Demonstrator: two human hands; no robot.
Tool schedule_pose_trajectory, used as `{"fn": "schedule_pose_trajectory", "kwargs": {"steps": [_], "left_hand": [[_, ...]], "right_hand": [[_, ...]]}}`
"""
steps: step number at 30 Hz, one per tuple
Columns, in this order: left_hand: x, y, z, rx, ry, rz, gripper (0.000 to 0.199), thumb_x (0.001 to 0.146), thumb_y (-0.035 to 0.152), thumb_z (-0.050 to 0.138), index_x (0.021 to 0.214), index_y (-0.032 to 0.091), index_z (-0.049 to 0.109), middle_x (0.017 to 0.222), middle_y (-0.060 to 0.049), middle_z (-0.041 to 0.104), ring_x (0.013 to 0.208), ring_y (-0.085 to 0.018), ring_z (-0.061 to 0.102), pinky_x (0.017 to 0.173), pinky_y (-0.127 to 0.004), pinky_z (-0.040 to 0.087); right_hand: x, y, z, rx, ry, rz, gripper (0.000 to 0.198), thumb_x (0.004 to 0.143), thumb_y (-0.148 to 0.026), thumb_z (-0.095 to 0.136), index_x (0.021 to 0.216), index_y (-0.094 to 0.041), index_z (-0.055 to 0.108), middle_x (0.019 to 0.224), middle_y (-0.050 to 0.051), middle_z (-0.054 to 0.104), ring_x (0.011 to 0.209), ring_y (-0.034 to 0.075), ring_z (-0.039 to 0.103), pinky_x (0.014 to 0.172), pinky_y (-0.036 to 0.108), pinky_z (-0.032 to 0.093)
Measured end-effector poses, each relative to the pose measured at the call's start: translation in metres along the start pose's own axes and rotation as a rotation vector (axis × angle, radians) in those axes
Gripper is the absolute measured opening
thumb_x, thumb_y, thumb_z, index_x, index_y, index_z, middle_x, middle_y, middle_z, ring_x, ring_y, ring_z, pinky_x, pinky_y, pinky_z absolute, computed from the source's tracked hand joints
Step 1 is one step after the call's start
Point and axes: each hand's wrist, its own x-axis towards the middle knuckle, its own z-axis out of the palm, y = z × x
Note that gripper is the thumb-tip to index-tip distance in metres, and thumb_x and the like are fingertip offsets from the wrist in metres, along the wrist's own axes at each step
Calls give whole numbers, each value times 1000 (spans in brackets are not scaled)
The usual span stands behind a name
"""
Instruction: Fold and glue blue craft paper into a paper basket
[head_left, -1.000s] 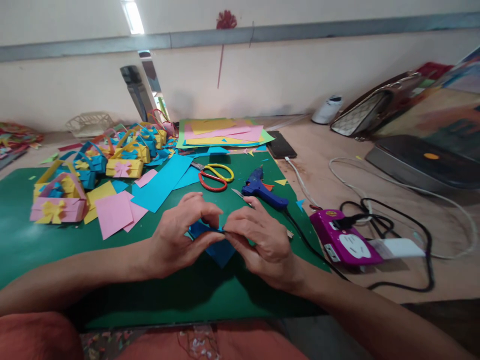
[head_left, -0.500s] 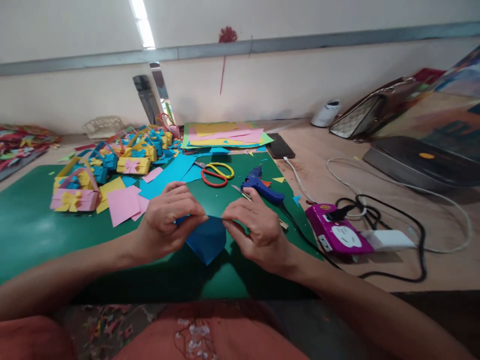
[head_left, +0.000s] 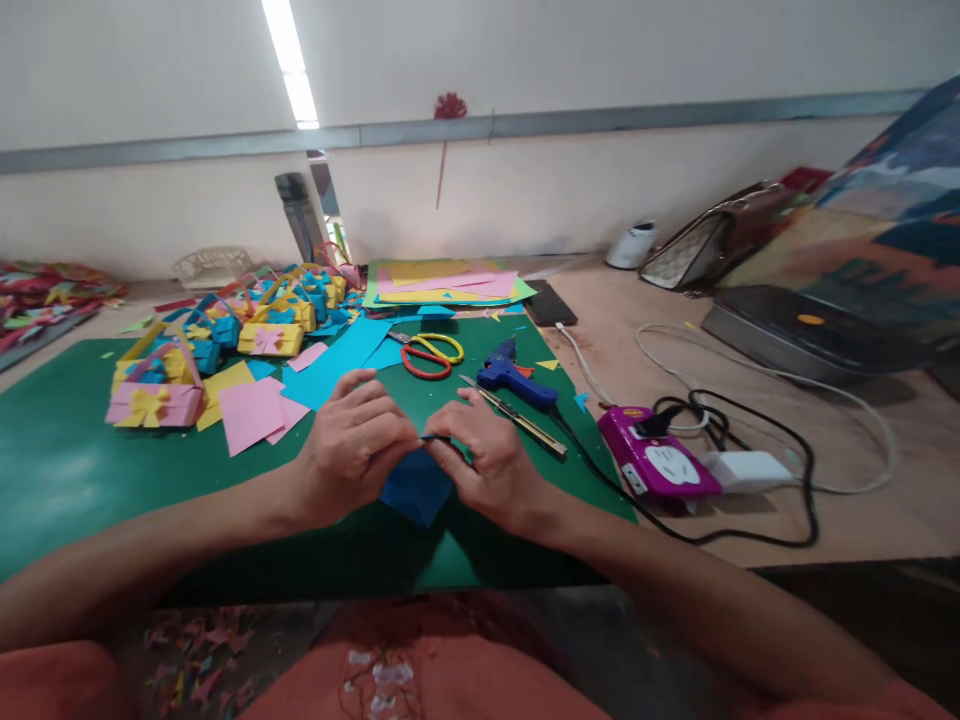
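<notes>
A sheet of blue paper [head_left: 418,488] hangs between my hands above the green cutting mat [head_left: 247,510]. My left hand [head_left: 356,440] pinches its top edge between thumb and forefinger. From the other side, my right hand [head_left: 491,450] pinches the same edge, its fingertips almost meeting those of the left. Part of the sheet is hidden behind my fingers. Just beyond my right hand lie a utility knife [head_left: 525,420] and a blue glue gun [head_left: 514,375]. Scissors [head_left: 431,355] with red and yellow handles rest farther back, beside light-blue paper [head_left: 341,360].
Small paper baskets [head_left: 157,400] with bows crowd the back left, near pink paper pieces [head_left: 251,412]. Coloured sheets [head_left: 450,283] are stacked at the back. On the right are a purple power strip [head_left: 656,455] with cords, a phone [head_left: 550,303] and a dark case [head_left: 787,330].
My right hand has moved left, bringing the fingertips of both hands close together on the paper's top edge. The camera view has shifted slightly, and more of the utility knife shows.
</notes>
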Motion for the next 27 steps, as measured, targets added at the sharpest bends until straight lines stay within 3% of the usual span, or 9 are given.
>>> {"fn": "schedule_pose_trajectory", "kwargs": {"steps": [10, 18, 21, 25, 27], "left_hand": [[-11, -12, -1, -44, -18, -25, 13, 84, 14, 53, 71, 18, 54, 65, 2, 61, 64, -11, 52, 89, -37, 38], [-12, -15, -1, -32, 2, -41, 15, 84, 14, 52, 69, 18, 54, 65, 2, 61, 64, -12, 53, 90, -37, 37], [-12, -20, 1, -41, 53, -72, 14, 83, 15, 55, 69, 18, 55, 64, 2, 61, 62, -11, 53, 87, -36, 39], [-16, -32, 13, -62, 101, -114, 7, 81, 21, 60, 75, 18, 57, 66, 3, 62, 60, -10, 56, 87, -35, 42], [-20, -37, 19, -43, 126, -131, 8, 80, 23, 61, 81, 18, 56, 69, 3, 63, 61, -11, 57, 88, -37, 43]], "right_hand": [[-3, 4, -2, -92, -77, -17, 13, 85, -13, 44, 77, -17, 53, 73, 1, 63, 68, 11, 54, 92, 37, 31], [-1, 8, -9, -177, -153, -56, 16, 87, -13, 42, 84, -17, 57, 81, 2, 66, 78, 11, 58, 95, 35, 29], [7, 21, -17, -545, -343, 95, 20, 88, -17, 38, 85, -18, 58, 90, 2, 66, 87, 11, 57, 91, 30, 32], [16, 47, -29, -788, -375, 326, 23, 87, -16, 38, 93, -11, 59, 99, 16, 64, 91, 24, 57, 85, 42, 32], [16, 59, -30, -872, -421, 441, 24, 85, -15, 40, 98, -8, 58, 92, 20, 64, 86, 27, 59, 83, 45, 32]]}}
